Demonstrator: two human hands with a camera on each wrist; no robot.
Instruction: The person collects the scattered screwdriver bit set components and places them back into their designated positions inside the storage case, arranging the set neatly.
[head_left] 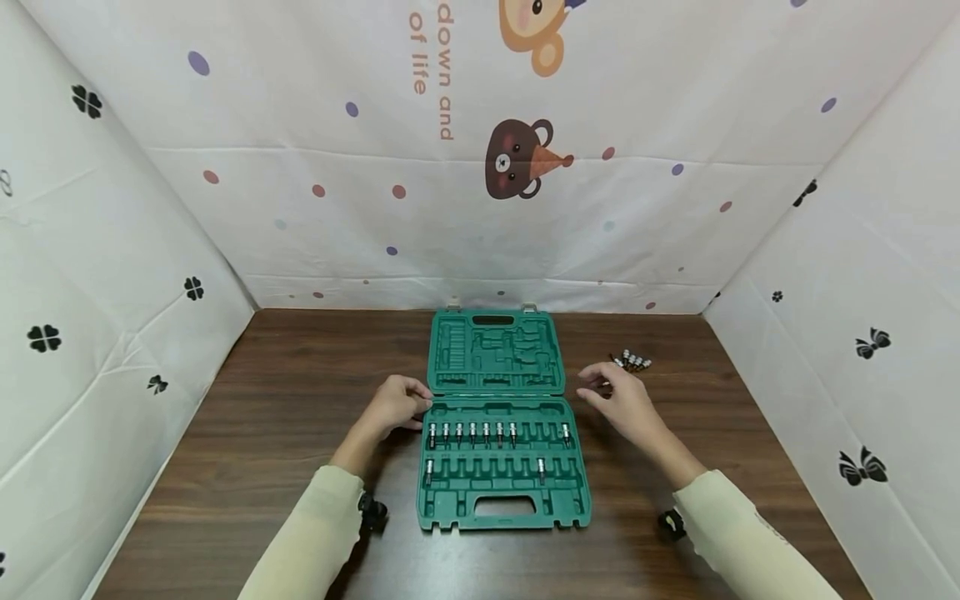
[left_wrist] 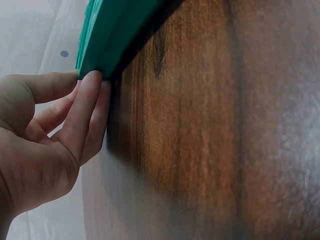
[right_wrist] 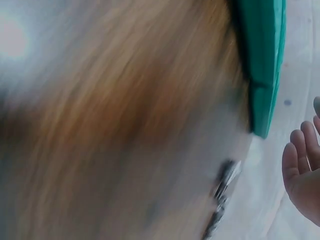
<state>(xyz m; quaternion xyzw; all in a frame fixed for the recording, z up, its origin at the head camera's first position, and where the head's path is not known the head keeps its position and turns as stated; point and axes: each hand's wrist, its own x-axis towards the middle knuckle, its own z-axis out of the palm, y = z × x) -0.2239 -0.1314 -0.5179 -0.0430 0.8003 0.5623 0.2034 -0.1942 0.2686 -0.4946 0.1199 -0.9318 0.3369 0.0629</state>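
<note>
A green plastic case (head_left: 487, 486) lies unfolded on the table, its moulded lid (head_left: 495, 354) laid back toward the wall. Silver bit sockets (head_left: 472, 432) with dark tips stand in its slots: several along the upper row's left, one at that row's right end, two in the lower row. My left hand (head_left: 396, 402) pinches the case's left edge near the hinge; in the left wrist view, thumb and fingers (left_wrist: 89, 95) meet the green edge. My right hand (head_left: 626, 404) hovers right of the case, fingers loosely bent, nothing visible in it. Beside it lie several loose bit sockets (head_left: 632, 360).
The case stands on a dark brown wooden table (head_left: 300, 492). A white printed cloth (head_left: 315, 225) hangs behind the table and along both sides. The lid's far edge lies close to the back cloth. Much of the right wrist view is blurred.
</note>
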